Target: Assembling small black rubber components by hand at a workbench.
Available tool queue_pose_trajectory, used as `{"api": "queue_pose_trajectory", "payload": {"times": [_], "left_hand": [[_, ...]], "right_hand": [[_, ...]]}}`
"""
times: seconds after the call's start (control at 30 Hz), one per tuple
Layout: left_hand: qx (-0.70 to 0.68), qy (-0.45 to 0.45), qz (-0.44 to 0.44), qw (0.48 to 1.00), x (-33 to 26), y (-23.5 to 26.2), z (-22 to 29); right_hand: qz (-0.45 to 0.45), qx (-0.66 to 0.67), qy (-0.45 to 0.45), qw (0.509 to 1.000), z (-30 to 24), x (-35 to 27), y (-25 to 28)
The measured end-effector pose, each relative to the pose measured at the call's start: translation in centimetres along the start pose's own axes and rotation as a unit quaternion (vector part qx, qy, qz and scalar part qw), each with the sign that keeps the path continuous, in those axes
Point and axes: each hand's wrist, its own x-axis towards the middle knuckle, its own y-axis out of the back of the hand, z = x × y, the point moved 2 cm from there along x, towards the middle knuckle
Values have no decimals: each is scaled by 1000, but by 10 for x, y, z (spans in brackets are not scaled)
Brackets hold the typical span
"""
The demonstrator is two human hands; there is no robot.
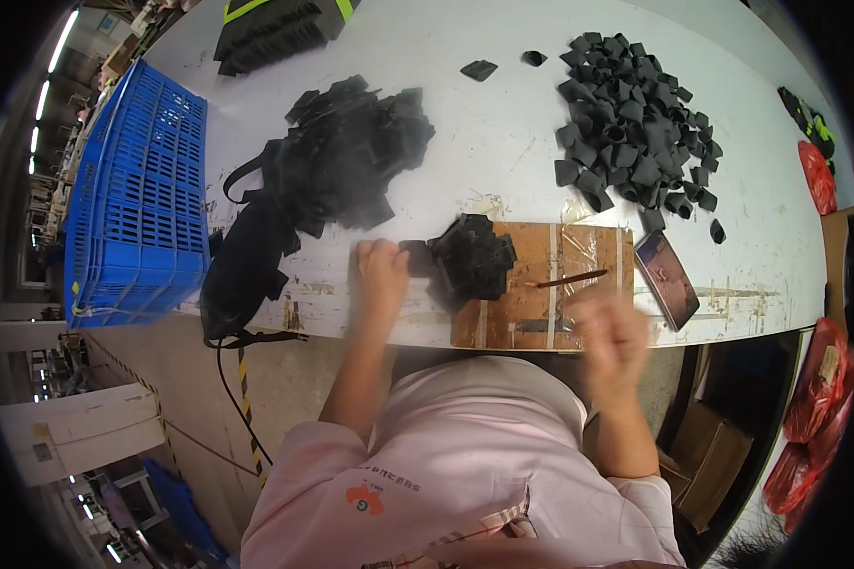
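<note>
Left hand (381, 275) clamped on black piece (415, 258) at table (503, 152) front edge, frame centre; right hand (615, 339) blurred, grip unclear. Three black piles; open room between.

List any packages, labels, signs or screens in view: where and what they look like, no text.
Phone: flat on the table's near edge, right of the wooden board; dark rectangle, screen lit dimly reddish.
Red plastic bags: far right, below the table; shiny, bulging.
Cardboard box: on the floor at lower right; brown, open.
No signs visible.
</note>
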Motion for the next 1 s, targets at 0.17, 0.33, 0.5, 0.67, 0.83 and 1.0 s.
{"api": "queue_pose_trajectory", "payload": {"times": [0.17,0.33,0.5,0.67,0.83,1.0], "left_hand": [[-196,-43,-43,979,11,19,14],[-233,-359,-6,904,-9,71,74],[-487,-64,-80,867,-20,73,92],[-741,299,-380,466,-25,48,83],[-699,307,-383,520,-24,49,89],[-622,229,-338,669,-26,47,84]], "right_hand": [[-231,51,-239,942,43,-14,-52],[-184,415,-570,685,65,-12,-76],[-89,516,-467,713,62,-9,-64],[-88,502,-480,714,50,-6,-57],[-132,471,-447,749,63,-12,-53],[-138,299,-419,846,62,-12,-54]]}}
